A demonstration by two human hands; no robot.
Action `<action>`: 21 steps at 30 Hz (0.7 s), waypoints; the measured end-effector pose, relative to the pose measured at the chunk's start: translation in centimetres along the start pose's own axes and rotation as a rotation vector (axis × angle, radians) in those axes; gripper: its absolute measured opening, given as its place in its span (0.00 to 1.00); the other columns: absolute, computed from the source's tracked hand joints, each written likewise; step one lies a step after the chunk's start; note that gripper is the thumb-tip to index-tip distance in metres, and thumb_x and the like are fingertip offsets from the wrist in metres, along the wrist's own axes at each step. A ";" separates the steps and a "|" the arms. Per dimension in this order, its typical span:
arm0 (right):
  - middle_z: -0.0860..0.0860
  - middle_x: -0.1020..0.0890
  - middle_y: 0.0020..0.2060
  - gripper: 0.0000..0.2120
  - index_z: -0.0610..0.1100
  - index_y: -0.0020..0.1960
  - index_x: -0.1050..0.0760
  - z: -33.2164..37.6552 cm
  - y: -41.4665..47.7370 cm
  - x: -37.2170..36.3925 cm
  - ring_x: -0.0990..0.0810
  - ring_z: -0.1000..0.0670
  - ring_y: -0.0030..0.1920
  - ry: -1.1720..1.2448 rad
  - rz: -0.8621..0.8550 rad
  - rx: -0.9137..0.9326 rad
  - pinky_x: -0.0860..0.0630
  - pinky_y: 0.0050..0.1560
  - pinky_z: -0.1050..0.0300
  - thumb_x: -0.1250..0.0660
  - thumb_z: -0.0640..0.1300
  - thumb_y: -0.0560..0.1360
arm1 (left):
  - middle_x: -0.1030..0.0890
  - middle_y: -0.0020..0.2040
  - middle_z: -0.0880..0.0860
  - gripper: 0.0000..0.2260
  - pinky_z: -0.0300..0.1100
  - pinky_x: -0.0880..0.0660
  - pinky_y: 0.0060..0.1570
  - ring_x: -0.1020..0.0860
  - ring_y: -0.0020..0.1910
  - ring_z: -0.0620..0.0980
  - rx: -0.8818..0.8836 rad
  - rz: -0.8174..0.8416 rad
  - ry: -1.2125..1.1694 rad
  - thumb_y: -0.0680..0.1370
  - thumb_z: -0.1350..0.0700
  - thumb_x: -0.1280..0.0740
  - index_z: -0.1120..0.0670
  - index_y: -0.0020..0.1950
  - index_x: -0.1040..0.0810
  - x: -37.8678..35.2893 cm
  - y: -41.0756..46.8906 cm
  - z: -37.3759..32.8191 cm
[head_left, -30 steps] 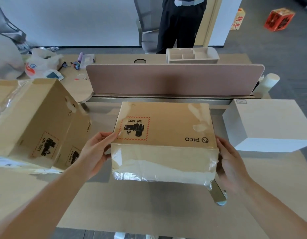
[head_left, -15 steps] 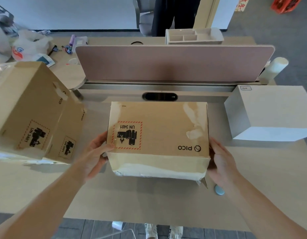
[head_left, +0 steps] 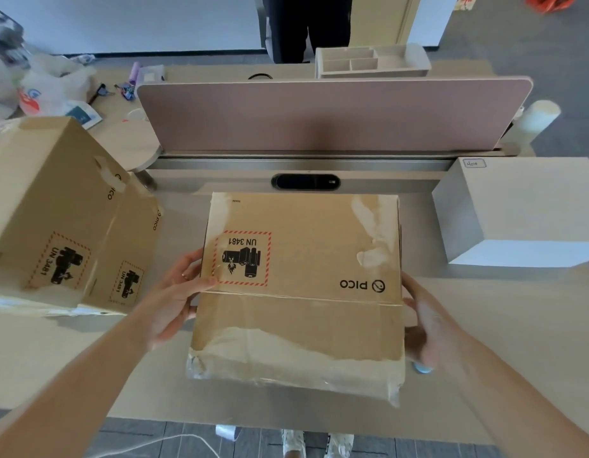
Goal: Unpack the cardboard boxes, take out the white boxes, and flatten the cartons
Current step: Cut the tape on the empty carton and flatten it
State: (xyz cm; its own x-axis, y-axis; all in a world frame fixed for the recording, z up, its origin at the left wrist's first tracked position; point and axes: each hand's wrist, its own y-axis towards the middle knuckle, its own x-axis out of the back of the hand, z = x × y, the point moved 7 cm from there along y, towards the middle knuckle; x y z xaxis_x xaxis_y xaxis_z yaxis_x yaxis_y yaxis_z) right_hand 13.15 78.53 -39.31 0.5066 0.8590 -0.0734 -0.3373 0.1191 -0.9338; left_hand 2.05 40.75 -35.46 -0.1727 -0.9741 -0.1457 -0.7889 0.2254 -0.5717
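PICO carton [head_left: 303, 276] on the tabletop [head_left: 517, 325]: left hand [head_left: 177, 292] at nine o'clock pinches its edge; right hand [head_left: 425, 325] at three o'clock presses its side, fingers [head_left: 413, 292] straight together.

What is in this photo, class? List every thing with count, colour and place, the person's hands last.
middle carton: one, brown, desk centre, between both hands
left cartons: two, brown, side by side, desk's left
white box: one, white, desk's right
divider: one, pink, behind the cartons
tray: one, beige, beyond the divider
plastic bag: one, white, far left
desk: one, pale wood, beneath the cartons
left hand: one, grips middle carton's left edge
right hand: one, presses its right side
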 end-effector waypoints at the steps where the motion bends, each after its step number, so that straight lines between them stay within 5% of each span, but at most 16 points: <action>1: 0.36 0.16 0.57 0.39 0.49 0.58 0.22 0.2 -0.2 0.1 0.14 0.39 0.49 0.014 -0.024 0.015 0.18 0.59 0.37 0.15 0.65 0.54 | 0.17 0.65 0.51 0.28 0.44 0.21 0.42 0.16 0.56 0.49 0.000 0.007 0.003 0.74 0.61 0.27 0.45 0.72 0.27 0.0 0.0 -0.1; 5: 0.48 0.25 0.70 0.45 0.51 0.77 0.33 1.5 -0.5 1.7 0.25 0.43 0.67 -0.070 -0.255 0.292 0.31 0.74 0.37 0.19 0.61 0.65 | 0.18 0.65 0.50 0.32 0.53 0.22 0.51 0.17 0.60 0.53 0.003 0.015 0.034 0.69 0.58 0.22 0.44 0.71 0.26 -0.2 0.0 0.0; 10: 0.50 0.17 0.58 0.26 0.50 0.76 0.36 3.5 0.1 1.3 0.17 0.51 0.53 -0.064 -0.146 0.448 0.23 0.65 0.48 0.33 0.49 0.80 | 0.19 0.67 0.45 0.37 0.64 0.25 0.60 0.18 0.63 0.53 0.012 -0.005 0.116 0.70 0.63 0.26 0.38 0.74 0.29 -1.1 -0.2 -0.3; 14: 0.50 0.13 0.38 0.15 0.46 0.57 0.22 3.7 0.5 1.1 0.18 0.50 0.41 -0.037 -0.072 0.329 0.22 0.42 0.54 0.38 0.57 0.83 | 0.20 0.67 0.42 0.41 0.66 0.26 0.61 0.18 0.63 0.51 0.010 -0.011 0.199 0.69 0.63 0.26 0.35 0.77 0.33 -2.0 -0.9 -0.8; 17: 0.43 0.13 0.44 0.24 0.46 0.51 0.16 2.8 1.2 0.3 0.15 0.42 0.42 -0.057 -0.011 0.218 0.18 0.47 0.49 0.41 0.63 0.80 | 0.21 0.68 0.43 0.41 0.59 0.20 0.49 0.18 0.61 0.50 0.007 -0.005 0.256 0.69 0.65 0.25 0.33 0.73 0.32 -2.1 -1.5 -0.4; 21: 0.46 0.11 0.44 0.27 0.54 0.43 0.12 2.5 2.3 -0.9 0.12 0.45 0.38 -0.094 0.102 0.253 0.18 0.33 0.55 0.45 0.68 0.77 | 0.24 0.68 0.39 0.40 0.56 0.15 0.41 0.21 0.64 0.50 -0.063 -0.030 0.366 0.73 0.71 0.27 0.32 0.70 0.33 -1.7 -2.1 0.3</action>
State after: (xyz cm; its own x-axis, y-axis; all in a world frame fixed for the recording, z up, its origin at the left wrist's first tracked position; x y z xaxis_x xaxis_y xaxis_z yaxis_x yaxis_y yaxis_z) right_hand 9.98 79.26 -40.49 0.3877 0.9141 -0.1185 -0.5761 0.1399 -0.8053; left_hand 4.17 41.98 -34.26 -0.3396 -0.9240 0.1754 -0.8295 0.2064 -0.5190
